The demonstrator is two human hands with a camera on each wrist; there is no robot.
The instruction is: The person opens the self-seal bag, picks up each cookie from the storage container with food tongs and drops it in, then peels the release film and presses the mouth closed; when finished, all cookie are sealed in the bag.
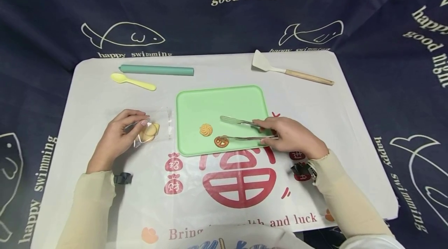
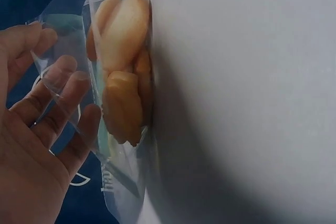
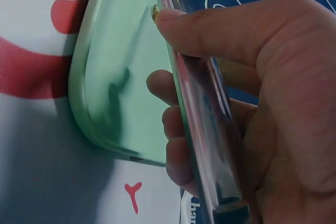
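Observation:
On the left, my left hand (image 1: pixel 119 136) pinches the open edge of a clear plastic bag (image 2: pixel 126 174) between thumb and forefinger; the other fingers spread behind the film. Several pale golden cookies (image 2: pixel 123 40) lie inside it. My right hand (image 1: pixel 297 136) grips metal tongs (image 1: pixel 245 138), their arms spread apart above the green tray (image 1: pixel 217 103). One tong tip overlaps a pretzel-shaped cookie (image 1: pixel 219 144) on the tray, and the other points past a swirled round cookie (image 1: pixel 205 129). In the right wrist view, the thumb presses along the tongs (image 3: pixel 205 124).
Behind the bag lie a yellow spoon (image 1: pixel 138 83) and a teal stick-shaped thing (image 1: pixel 157 70). A white spatula (image 1: pixel 297 74) with a wooden handle rests at the back right. Black wrist straps (image 1: pixel 122 178) show at both wrists. Dark printed cloth (image 1: pixel 224 27) surrounds the white table.

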